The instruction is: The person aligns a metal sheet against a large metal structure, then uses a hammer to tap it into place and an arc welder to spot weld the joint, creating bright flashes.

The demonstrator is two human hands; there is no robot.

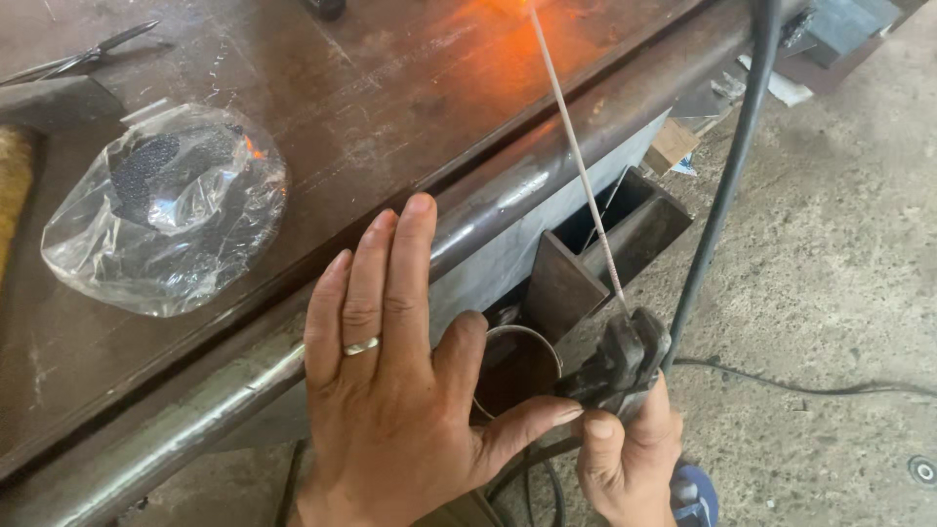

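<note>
My left hand (405, 390) is spread flat with fingers together, a ring on one finger, resting against the rounded edge of the rusty steel workbench (371, 107). Its thumb reaches toward my right hand (630, 449), which grips a dark welding electrode holder (620, 356). A long thin welding rod (576, 156) is clamped in the holder and slants up to the bench top, where an orange glow (508, 29) shows at its far tip. A black cable (727, 176) runs up from the holder.
A clear plastic bag (166, 210) with dark contents lies on the bench at left, with pliers (83, 54) behind it. Under the bench edge hang a square steel box (615, 234) and a round metal cup (512, 366). Concrete floor (830, 273) lies to the right.
</note>
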